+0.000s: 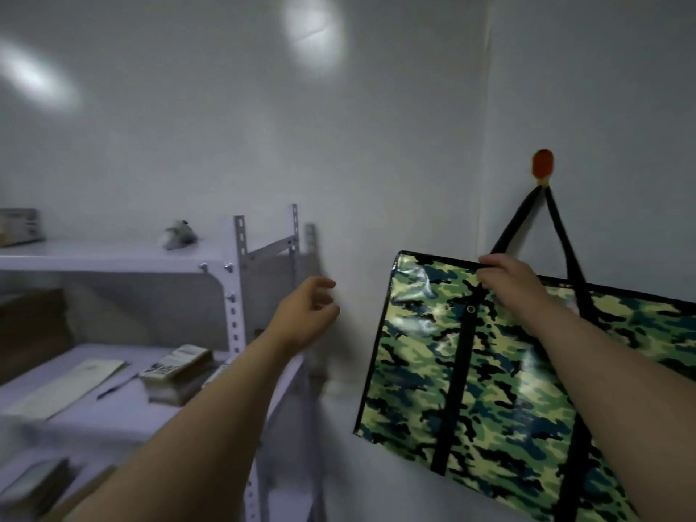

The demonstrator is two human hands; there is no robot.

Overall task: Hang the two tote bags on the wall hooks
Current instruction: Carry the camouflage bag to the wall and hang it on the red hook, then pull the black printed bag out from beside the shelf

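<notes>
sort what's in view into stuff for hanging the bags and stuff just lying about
For the job: camouflage tote bag, its black strap over the orange hook, right hand gripping its top edge, empty left hand.
Lying about: metal shelving, stacked booklets, pen, sheet of paper, small grey object.

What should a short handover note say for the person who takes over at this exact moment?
Right hand: grips the top edge of the camouflage tote bag, which hangs tilted.
Left hand: free, loosely curled, holds nothing, in the air beside the metal shelf.
Bag: its black strap is already over the orange hook.
Done: the first bag is hooked but not yet released.
Left: let go of this bag. The second bag and a second hook are not in view, so find them and hang it.
</notes>
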